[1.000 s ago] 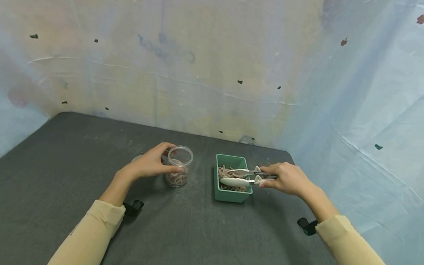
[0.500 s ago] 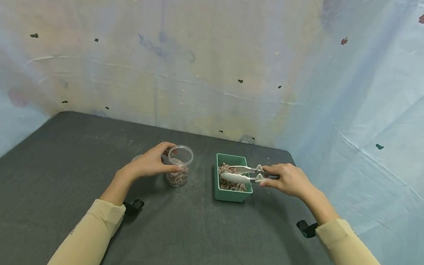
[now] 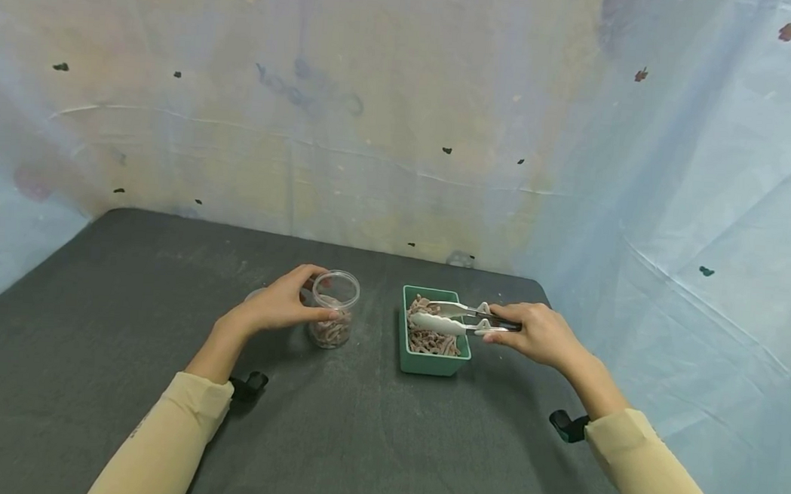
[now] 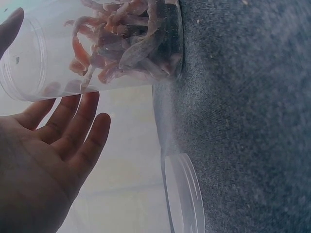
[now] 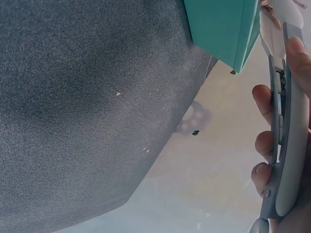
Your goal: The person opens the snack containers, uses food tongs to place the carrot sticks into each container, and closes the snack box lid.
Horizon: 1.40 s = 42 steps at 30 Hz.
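Observation:
A clear plastic jar (image 3: 332, 326), its top uncovered, stands upright on the dark table with pinkish-brown strips (image 4: 121, 39) in its lower half. My left hand (image 3: 280, 300) grips it, thumb on the near side and fingers on the far side. In the left wrist view the fingertips (image 4: 90, 104) rest against the jar wall. My right hand (image 3: 543, 334) holds white-tipped tongs (image 3: 437, 323) by their handles. Their tips are over the green box (image 3: 432, 365), at the heap of similar strips (image 3: 430, 343). The right wrist view shows the fingers wrapped round the grey handle (image 5: 291, 145).
A clear round lid (image 4: 187, 194) lies on the table beside the jar, mostly hidden by my left hand in the head view. Small pale crumbs (image 5: 118, 93) dot the table (image 3: 356, 441). A plastic sheet (image 3: 376, 125) hangs behind the table's far edge.
The tongs have come up slightly and toward the far side of the box, with more of the strips showing below them. My left hand and the jar have stayed put.

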### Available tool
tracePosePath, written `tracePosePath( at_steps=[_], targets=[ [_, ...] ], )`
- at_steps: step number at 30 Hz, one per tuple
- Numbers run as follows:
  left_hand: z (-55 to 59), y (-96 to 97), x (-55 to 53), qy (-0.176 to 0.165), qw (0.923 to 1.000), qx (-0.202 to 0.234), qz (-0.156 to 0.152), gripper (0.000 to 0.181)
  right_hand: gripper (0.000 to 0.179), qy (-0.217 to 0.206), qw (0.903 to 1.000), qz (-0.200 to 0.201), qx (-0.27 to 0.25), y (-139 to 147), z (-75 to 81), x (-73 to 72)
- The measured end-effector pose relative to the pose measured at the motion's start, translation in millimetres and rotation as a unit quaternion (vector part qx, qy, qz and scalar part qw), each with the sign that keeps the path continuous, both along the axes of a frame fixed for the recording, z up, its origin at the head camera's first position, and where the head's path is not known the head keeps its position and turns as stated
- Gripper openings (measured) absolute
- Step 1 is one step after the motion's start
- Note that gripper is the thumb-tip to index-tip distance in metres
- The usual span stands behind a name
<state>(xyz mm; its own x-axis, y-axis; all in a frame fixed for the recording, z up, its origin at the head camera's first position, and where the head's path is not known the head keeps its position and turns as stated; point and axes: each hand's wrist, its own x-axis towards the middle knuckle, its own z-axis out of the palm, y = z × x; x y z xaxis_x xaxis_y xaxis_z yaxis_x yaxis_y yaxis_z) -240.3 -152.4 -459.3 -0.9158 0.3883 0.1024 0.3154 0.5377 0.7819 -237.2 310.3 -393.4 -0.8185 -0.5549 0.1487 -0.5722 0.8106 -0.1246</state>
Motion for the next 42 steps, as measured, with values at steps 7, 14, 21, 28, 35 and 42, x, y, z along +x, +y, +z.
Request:
tracePosePath(
  at_steps=[7,14,21,28,35,42],
  targets=[
    [1.2,0.1,0.8,0.001,1.0000,0.000,-0.003,0.084,0.061,-0.002,0.9999,-0.006,-0.009,0.7,-0.2,0.0],
    [0.1,0.4,0.8,0.002,1.0000,-0.001,-0.004,0.084,0.060,0.002,0.9998,-0.007,-0.021,2.2,0.3,0.9],
    [0.7,0.2,0.8,0.002,1.0000,0.003,-0.005,0.082,0.061,0.008,0.9995,-0.010,-0.030,2.4,1.2,-0.1],
    [-0.3,1.1,-0.4,0.002,1.0000,0.003,-0.006,0.083,0.062,0.014,0.9993,-0.014,-0.033,2.0,1.8,0.0],
    [-0.3,0.4,-0.8,0.001,1.0000,0.001,-0.004,0.083,0.063,0.021,0.9988,-0.020,-0.038,-0.8,1.3,-1.0],
    [0.5,-0.1,-0.1,0.004,1.0000,-0.002,-0.002,0.084,0.062,0.037,0.9980,-0.009,-0.051,-4.1,-0.4,-1.8]
  ],
)
